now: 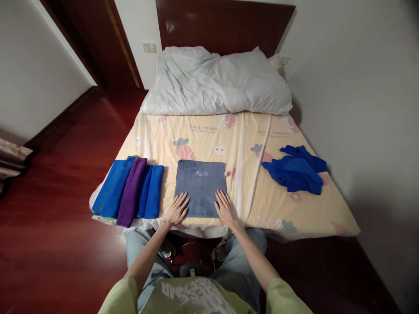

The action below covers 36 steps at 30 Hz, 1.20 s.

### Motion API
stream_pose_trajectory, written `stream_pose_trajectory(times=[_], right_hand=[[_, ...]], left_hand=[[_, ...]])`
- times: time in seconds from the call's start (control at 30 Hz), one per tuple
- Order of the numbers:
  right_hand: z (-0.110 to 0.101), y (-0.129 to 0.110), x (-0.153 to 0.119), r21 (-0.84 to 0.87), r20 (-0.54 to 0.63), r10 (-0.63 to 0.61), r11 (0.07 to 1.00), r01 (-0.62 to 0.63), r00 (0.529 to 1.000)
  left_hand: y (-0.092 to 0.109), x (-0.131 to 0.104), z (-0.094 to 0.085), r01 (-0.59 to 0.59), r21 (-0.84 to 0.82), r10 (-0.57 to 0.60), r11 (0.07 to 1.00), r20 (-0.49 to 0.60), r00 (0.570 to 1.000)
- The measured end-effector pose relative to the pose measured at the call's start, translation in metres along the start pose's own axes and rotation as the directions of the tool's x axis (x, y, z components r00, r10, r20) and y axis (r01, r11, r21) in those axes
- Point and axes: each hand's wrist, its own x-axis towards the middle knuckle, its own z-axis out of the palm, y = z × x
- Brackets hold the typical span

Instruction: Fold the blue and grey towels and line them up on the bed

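A grey-blue towel (201, 189) lies flat and squared on the bed in front of me, with pale lettering near its far edge and a small white tag on its right side. My left hand (176, 209) rests flat on its near left edge, fingers spread. On the near right edge lies my right hand (225, 207), palm down with the fingers stretched out. To the left are folded blue towels (113, 187) and a folded purple towel (131, 192) lying over them. A crumpled blue cloth (296, 171) sits to the right.
The bed (209, 139) has a yellow patterned sheet. A bundled white quilt (216, 83) lies at its far end, before a dark wooden headboard (225, 24). White walls stand on both sides, and a dark door (94, 39) is at the back left.
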Motion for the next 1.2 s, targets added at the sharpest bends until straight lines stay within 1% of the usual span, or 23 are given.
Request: stream_pose_trajectory(times=[0.07, 0.17, 0.3, 0.43, 0.53, 0.67, 0.77, 0.83, 0.9, 0.97, 1.03, 1.13, 1.2], right_hand=[[0.002, 0.009, -0.010, 0.020, -0.032, 0.002, 1.000, -0.002, 0.999], [0.008, 0.017, -0.020, 0.037, -0.064, 0.028, 0.999, -0.026, 0.998], [0.013, 0.018, -0.021, 0.043, -0.056, 0.053, 0.998, -0.050, 0.997], [0.012, 0.018, -0.021, 0.050, -0.059, 0.077, 0.996, -0.075, 0.995], [0.011, 0.016, -0.020, 0.062, -0.107, 0.070, 0.996, -0.064, 0.992], [0.010, 0.009, -0.018, 0.097, -0.193, 0.045, 0.995, -0.027, 0.980], [0.012, 0.001, -0.024, 0.166, -0.283, 0.073, 0.986, -0.026, 0.956], [0.014, -0.002, -0.035, 0.219, -0.316, 0.076, 0.976, -0.005, 0.946], [0.013, -0.004, -0.051, 0.258, -0.303, 0.040, 0.965, 0.041, 0.952], [0.008, -0.002, -0.066, 0.278, -0.258, -0.004, 0.957, 0.078, 0.966], [0.000, 0.003, -0.076, 0.283, -0.221, -0.027, 0.955, 0.091, 0.975], [-0.005, 0.009, -0.077, 0.272, -0.218, -0.013, 0.959, 0.074, 0.976], [-0.003, 0.011, -0.072, 0.261, -0.238, 0.010, 0.964, 0.054, 0.971]], left_hand=[[-0.006, -0.002, -0.001, -0.029, -0.017, 0.029, 0.999, 0.005, 1.000], [-0.011, -0.004, 0.005, -0.052, -0.061, 0.052, 0.997, -0.009, 0.999], [-0.014, -0.006, 0.013, -0.064, -0.109, 0.060, 0.992, -0.039, 0.997], [-0.014, -0.006, 0.014, -0.049, -0.132, 0.042, 0.990, -0.053, 0.998], [-0.011, -0.005, 0.011, -0.044, -0.134, 0.036, 0.990, -0.060, 0.998], [-0.002, -0.003, 0.000, -0.037, -0.164, 0.025, 0.986, -0.079, 0.997], [0.001, -0.008, -0.008, 0.035, -0.205, -0.042, 0.978, -0.032, 0.999], [0.000, -0.017, -0.011, 0.060, -0.221, -0.060, 0.973, 0.009, 0.998], [-0.005, -0.031, -0.011, 0.049, -0.225, -0.042, 0.973, 0.036, 0.998], [-0.010, -0.044, -0.011, 0.019, -0.222, -0.008, 0.975, 0.054, 0.999], [-0.014, -0.051, -0.011, 0.000, -0.212, 0.014, 0.977, 0.066, 0.998], [-0.014, -0.049, -0.013, 0.019, -0.179, -0.008, 0.984, 0.061, 0.998], [-0.010, -0.043, -0.014, 0.040, -0.139, -0.035, 0.989, 0.043, 0.998]])
